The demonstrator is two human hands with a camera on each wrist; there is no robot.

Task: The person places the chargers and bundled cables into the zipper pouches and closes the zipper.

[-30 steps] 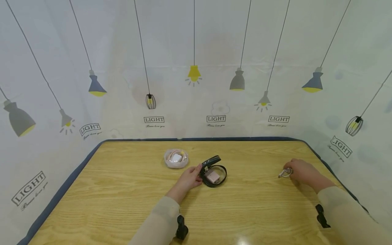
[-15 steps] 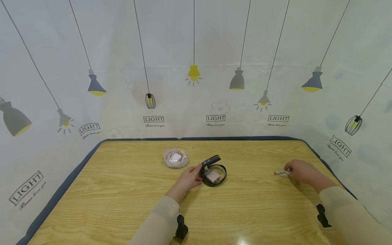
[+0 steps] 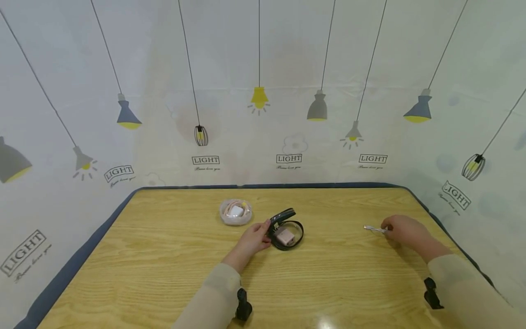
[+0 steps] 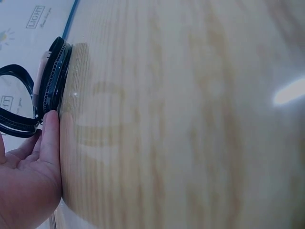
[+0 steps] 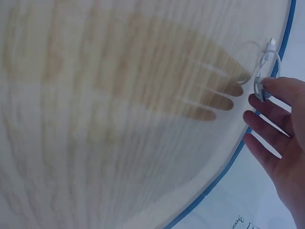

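Note:
My left hand grips the left side of a small round black zip case, thumb at its raised lid. The case stands open on the table, and a pale pink charger plug sits inside. In the left wrist view the zip teeth of the case show just past the fingertips. Off to the right, my right hand pinches a short white USB cable between thumb and forefinger, low over the wood. The right wrist view has the cable bunched in a loop, its plug pointing away; the other fingers are spread.
Behind the left hand lies a round clear pouch with a white charger and a pinkish cable in it. The wooden table is edged in blue against a wall cloth printed with lamps.
The white cable has turned in the right hand, its plug end now sticking out further to the left. The left hand and the black case have stayed in place.

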